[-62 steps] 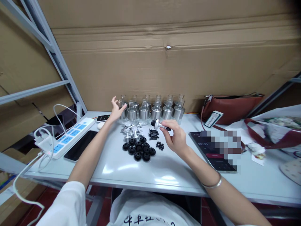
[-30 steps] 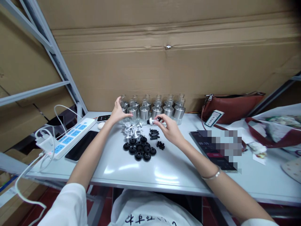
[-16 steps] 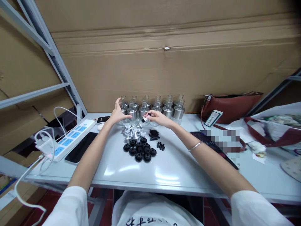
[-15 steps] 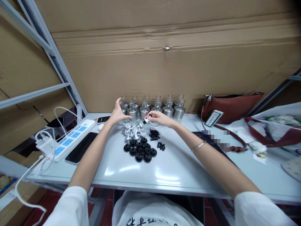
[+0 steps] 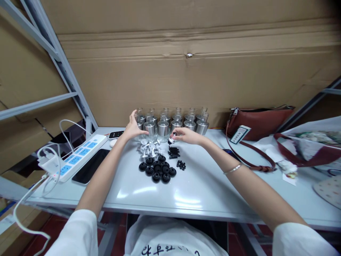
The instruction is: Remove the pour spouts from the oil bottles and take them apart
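Note:
My left hand (image 5: 133, 129) is spread at the left end of the bottle rows, its thumb stretched out in front of the glass bottles (image 5: 149, 128) with silver-coloured bodies. Whether it touches the leftmost one I cannot tell. In a pinch, my right hand (image 5: 188, 136) holds a small black-and-silver fitting (image 5: 172, 139) in front of the bottles. Just below it lie thin black pieces (image 5: 174, 153). Between my hands is a heap of silvery-white flanged parts (image 5: 150, 148). Closer to me are several round black caps (image 5: 157, 167) and, to their right, tiny black pieces (image 5: 181, 165).
On the left lie a power strip (image 5: 80, 156) with white cables and a dark phone (image 5: 90, 167). A small black device (image 5: 116, 134) is behind my left forearm. At the right stand a brown bag (image 5: 261, 122) with its strap and a plastic bag (image 5: 317, 135). Cardboard (image 5: 170, 78) walls the back.
My right hand has moved a little right with the fitting, away from the silvery-white heap towards the thin black pieces. The left hand keeps its spread pose beside the bottles.

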Available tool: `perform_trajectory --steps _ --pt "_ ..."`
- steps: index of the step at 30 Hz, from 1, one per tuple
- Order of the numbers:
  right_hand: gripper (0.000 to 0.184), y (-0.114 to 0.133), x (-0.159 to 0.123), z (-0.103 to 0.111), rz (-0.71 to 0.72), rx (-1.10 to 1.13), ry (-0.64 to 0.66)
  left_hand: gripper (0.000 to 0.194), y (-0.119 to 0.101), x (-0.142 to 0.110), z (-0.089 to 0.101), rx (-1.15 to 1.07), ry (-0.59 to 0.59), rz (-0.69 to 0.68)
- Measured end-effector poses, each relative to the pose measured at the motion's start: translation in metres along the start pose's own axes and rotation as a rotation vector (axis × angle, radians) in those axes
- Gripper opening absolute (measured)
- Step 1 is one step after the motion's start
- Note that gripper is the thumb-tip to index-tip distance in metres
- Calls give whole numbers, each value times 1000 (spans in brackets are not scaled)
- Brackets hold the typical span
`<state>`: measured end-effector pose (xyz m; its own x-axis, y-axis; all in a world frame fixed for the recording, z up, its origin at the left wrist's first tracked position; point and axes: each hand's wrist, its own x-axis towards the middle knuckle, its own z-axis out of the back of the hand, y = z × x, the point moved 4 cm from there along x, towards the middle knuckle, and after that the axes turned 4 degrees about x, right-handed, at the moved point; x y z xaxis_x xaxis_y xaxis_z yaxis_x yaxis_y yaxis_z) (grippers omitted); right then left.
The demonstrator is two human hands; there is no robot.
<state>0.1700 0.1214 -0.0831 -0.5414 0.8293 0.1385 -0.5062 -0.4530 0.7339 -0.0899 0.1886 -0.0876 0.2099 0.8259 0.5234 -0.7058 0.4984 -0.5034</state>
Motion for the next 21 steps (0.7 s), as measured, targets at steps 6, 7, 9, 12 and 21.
perform_trajectory --steps 6,7,9,12,21 --pt "13 0 -23 19 -96 -261 -127 134 4 0 0 28 -64 -114" --pt "12 0 -28 21 -103 -269 -148 135 1 1 2 58 -88 -170" --pt "12 0 -37 21 -125 -251 -197 132 -10 1 10 126 -140 -284" --pt "18 0 -50 9 -187 -117 -252 121 -39 -2 20 166 -184 -406" --pt "33 35 -62 -40 -4 236 -401 69 -139 -92 -13 314 78 -601"
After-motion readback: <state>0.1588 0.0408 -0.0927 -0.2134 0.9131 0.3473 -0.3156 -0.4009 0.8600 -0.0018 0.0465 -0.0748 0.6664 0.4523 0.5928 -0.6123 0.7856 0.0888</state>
